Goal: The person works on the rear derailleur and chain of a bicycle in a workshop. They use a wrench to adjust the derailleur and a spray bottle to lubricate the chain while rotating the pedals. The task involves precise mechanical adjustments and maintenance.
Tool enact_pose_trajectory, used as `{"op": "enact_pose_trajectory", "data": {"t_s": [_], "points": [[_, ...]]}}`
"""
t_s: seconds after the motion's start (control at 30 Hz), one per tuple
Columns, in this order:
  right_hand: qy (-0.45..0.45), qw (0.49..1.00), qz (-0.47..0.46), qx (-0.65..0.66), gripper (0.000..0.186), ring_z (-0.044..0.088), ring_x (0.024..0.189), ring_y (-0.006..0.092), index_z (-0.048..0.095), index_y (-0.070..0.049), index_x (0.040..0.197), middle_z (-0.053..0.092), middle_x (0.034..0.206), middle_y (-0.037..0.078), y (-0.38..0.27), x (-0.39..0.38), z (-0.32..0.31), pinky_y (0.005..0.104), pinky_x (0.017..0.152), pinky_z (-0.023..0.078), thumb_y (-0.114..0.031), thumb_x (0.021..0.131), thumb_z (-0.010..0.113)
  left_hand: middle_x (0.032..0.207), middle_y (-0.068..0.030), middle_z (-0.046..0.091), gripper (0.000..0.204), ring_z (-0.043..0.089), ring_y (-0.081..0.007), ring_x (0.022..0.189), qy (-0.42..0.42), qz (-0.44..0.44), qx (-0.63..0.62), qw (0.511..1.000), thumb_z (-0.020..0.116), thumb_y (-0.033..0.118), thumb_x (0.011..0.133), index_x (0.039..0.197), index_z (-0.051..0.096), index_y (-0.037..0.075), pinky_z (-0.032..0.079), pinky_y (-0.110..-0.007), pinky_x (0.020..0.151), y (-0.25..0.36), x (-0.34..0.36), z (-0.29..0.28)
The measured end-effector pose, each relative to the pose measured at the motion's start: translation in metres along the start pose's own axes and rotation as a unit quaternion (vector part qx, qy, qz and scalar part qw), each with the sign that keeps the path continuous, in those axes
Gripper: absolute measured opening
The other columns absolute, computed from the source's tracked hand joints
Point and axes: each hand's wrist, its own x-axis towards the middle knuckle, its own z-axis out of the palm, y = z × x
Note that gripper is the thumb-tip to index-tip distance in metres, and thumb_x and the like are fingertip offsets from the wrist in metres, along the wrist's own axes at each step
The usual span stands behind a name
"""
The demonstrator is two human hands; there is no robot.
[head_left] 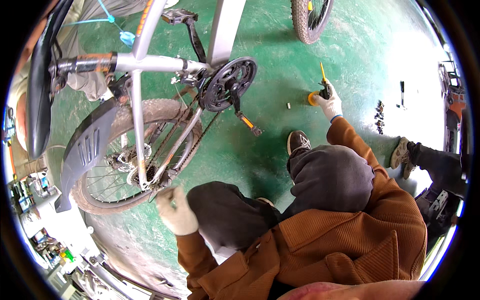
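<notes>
A silver bicycle frame (136, 110) stands at the left, its muddy rear wheel (150, 107) beside my knees. My left hand (176, 210), in a white glove, is closed with curled fingers beside the rear derailleur (165, 177); whatever it may hold is hidden. Out over the green floor, my right hand (330, 105), also gloved, grips a small black thing with a thin yellow pointed end (323, 72); its kind is unclear. Touching or just beside those fingers is a round orange-yellow piece (313, 98). A small metal cylinder (288, 105) lies on the floor nearby.
The crank's pedal (248, 123) juts toward me. Another tyre (307, 25) stands at the top. Small dark parts (379, 117) and a thin black tool (402, 93) lie to the right, near another person's shoe (400, 152). Someone's grey trousers (87, 60) show behind the saddle (42, 90).
</notes>
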Motion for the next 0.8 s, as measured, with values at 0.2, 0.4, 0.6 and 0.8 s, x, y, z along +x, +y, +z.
{"op": "enact_pose_trajectory", "data": {"t_s": [0.2,0.4,0.6,0.8], "points": [[-0.025,0.985,-0.137,-0.102,0.086,0.062,0.127,0.0285,0.051,-0.011,0.152,0.063,0.137,0.014,0.014,0.034,-0.006,0.0350,0.110,0.046,-0.026,0.075,0.087,0.109,-0.0233,0.069,0.062,0.068,-0.0320,0.102,-0.249,-0.009,-0.102,0.963,0.080,0.045,0.090,0.117,0.066,-0.009,0.053,-0.040,0.093,0.064,0.019,0.154],[0.020,0.997,-0.044,-0.066,0.075,0.064,0.109,0.0265,0.058,-0.012,0.143,0.065,0.116,0.012,0.025,0.034,0.011,0.0370,0.099,0.051,-0.030,0.077,0.087,0.110,-0.0100,0.065,0.041,0.065,-0.0229,0.099,-0.380,-0.297,-0.417,0.770,0.074,0.036,0.097,0.118,0.065,0.001,0.054,-0.039,0.094,0.040,0.035,0.246],[-0.088,0.985,-0.030,0.146,0.060,0.061,0.116,0.0174,0.064,-0.008,0.136,0.068,0.126,0.005,-0.015,0.029,0.007,0.0341,0.105,0.047,-0.016,0.079,0.080,0.100,-0.0055,0.068,0.020,0.068,-0.0224,0.091,-0.356,-0.328,-0.530,0.696,0.072,0.018,0.099,0.114,0.065,0.006,0.057,-0.042,0.087,0.018,0.044,0.278],[-0.418,0.850,-0.215,0.238,0.052,0.062,0.122,0.0264,0.065,0.002,0.122,0.068,0.130,0.014,-0.209,0.035,-0.040,0.0396,0.106,0.048,-0.021,0.077,0.078,0.108,-0.0098,0.069,0.037,0.070,-0.0218,0.092,-0.306,-0.327,-0.391,0.804,0.070,0.026,0.100,0.125,0.058,0.002,0.058,-0.040,0.079,0.020,0.046,0.303]]}}
